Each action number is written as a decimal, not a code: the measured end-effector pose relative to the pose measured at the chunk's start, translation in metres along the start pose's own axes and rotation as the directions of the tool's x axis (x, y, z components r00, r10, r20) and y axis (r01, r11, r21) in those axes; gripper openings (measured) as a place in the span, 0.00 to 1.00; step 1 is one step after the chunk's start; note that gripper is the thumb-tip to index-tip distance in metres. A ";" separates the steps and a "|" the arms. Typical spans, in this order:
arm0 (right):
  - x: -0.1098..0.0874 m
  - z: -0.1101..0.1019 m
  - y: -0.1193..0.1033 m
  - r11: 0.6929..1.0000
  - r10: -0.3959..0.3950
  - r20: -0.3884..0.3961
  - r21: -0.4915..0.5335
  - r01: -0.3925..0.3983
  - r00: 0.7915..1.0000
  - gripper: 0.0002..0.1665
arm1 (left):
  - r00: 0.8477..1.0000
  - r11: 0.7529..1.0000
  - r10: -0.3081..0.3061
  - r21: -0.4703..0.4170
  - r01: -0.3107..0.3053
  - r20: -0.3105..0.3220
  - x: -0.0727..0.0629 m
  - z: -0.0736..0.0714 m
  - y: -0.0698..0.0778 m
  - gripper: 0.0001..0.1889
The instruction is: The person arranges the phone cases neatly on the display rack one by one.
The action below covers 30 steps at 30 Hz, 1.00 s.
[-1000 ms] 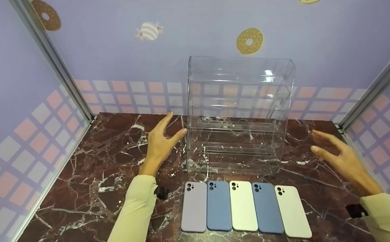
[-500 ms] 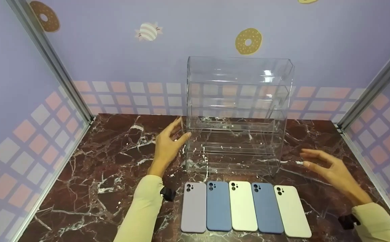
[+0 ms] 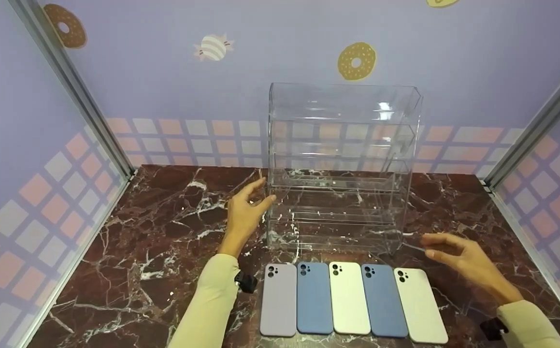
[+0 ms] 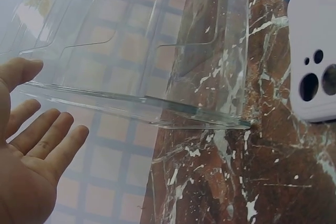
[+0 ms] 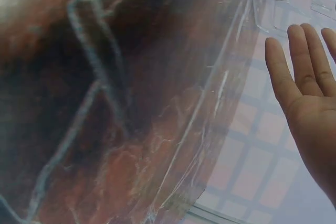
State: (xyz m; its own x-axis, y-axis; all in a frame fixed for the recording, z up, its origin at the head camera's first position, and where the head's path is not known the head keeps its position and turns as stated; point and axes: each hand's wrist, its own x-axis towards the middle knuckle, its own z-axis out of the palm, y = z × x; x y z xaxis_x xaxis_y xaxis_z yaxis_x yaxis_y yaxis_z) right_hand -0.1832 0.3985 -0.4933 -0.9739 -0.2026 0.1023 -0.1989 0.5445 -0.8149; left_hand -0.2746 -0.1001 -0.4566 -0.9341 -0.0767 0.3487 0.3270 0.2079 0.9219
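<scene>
A tiered rack of clear acrylic (image 3: 340,181) stands upright on the dark red marbled tabletop. My left hand (image 3: 244,212) is at its left side, fingers loosely bent and thumb apart; whether the thumb touches the rack, I cannot tell. In the left wrist view that hand (image 4: 31,150) holds nothing. To the right of the rack, my right hand (image 3: 463,258) hovers low over the table, its fingers (image 5: 302,61) extended and holding nothing. Several phone cases lie in a row before the rack: lilac (image 3: 278,302), blue (image 3: 314,302), white (image 3: 350,302), blue (image 3: 384,302) and white (image 3: 421,307).
A lilac wall (image 3: 164,82) with printed sweets and checks rises behind the rack. Side panels (image 3: 9,145) with metal corner posts (image 3: 74,92) bound the table on the left and right. Bare marbled tabletop (image 3: 149,251) stretches to the left of the left arm.
My right hand has come down and left, toward the front right of the rack. The left hand has shifted right and slightly nearer me, closer to the rack's side. Rack and cases stay put.
</scene>
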 end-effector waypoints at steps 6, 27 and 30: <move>-0.005 0.009 0.006 1.000 0.031 0.038 -0.006 -0.031 0.999 0.25 | 1.000 1.000 0.002 0.011 -0.001 -0.015 -0.001 0.002 -0.004 0.23; -0.007 0.014 0.018 0.999 0.012 0.254 -0.033 -0.003 0.967 0.31 | 0.999 1.000 0.003 0.020 -0.002 -0.051 -0.005 0.005 -0.011 0.17; -0.006 0.015 0.016 0.998 0.016 0.280 -0.060 0.001 0.960 0.33 | 0.999 1.000 0.004 0.008 -0.004 -0.053 -0.006 0.006 -0.011 0.17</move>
State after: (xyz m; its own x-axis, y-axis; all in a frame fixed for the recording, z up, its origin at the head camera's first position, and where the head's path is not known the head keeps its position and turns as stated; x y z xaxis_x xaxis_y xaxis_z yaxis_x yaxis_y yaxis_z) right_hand -0.1788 0.3967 -0.5158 -0.9074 -0.4136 -0.0747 -0.2060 0.5924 -0.7788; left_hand -0.2738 -0.0959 -0.4702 -0.9238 -0.1277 0.3609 0.3292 0.2162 0.9192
